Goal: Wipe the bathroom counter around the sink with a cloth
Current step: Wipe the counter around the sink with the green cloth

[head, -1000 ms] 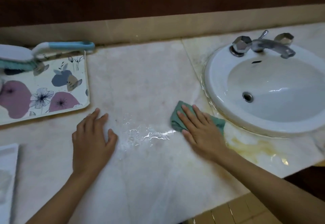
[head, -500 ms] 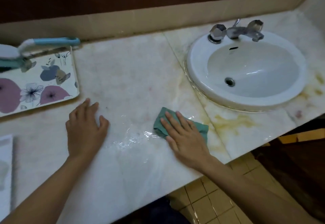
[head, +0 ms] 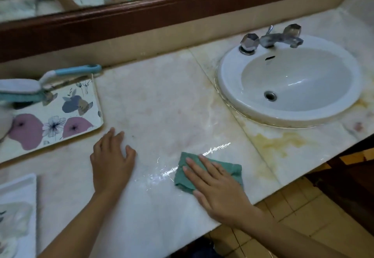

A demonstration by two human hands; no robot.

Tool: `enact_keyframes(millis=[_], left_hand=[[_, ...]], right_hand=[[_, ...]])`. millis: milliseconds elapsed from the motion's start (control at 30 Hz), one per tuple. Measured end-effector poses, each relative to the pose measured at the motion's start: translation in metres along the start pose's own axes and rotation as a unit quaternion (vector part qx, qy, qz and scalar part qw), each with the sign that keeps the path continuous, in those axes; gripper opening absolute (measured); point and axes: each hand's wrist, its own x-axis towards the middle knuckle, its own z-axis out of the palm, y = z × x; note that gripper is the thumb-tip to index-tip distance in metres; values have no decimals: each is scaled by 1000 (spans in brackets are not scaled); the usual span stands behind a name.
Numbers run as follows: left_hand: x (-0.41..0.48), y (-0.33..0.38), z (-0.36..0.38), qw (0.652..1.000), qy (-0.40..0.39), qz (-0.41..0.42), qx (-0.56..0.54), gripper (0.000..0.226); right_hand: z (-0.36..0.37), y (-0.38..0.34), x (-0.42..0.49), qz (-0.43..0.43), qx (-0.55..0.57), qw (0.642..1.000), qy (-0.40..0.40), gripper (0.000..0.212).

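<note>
Right hand [head: 219,192] flat, fingers straight, pressing green cloth [head: 232,168] onto wet table [head: 162,99] left of sink [head: 228,71]. Left hand [head: 111,162] relaxed, palm down, holding nothing. Cloth looks soft, light, probably bunches, so press mid-fold.

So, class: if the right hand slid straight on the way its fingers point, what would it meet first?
Probably nothing soon: the right hand points forward-left over bare counter, passing right of the tray, so the backsplash looks first, though the angle is uncertain.
</note>
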Motion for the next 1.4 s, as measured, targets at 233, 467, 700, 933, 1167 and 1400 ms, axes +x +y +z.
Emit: enact_keyframes(millis=[233, 467, 700, 933, 1167, 1400], left_hand=[[15, 15, -4, 1000, 19, 13, 8, 53], [29, 9, -4, 999, 36, 7, -4, 44], [8, -2, 2, 1000, 18, 5, 2, 45], [9, 10, -6, 999, -3, -3, 42, 40], [46, 65, -4, 989, -42, 141, 13, 48], [74, 57, 30, 991, -42, 120, 51, 62]], right_hand=[[-29, 97, 83, 207, -9, 978, 26, 63], [-24, 44, 144, 204, 42, 977, 39, 57], [-7, 79, -21, 223, 23, 975, -14, 60], [-8, 19, 68, 347, 47, 935, 59, 60], [-26, 29, 153, 181, 51, 981, 40, 58], [-31, 77, 222, 319, 93, 937, 108, 57]])
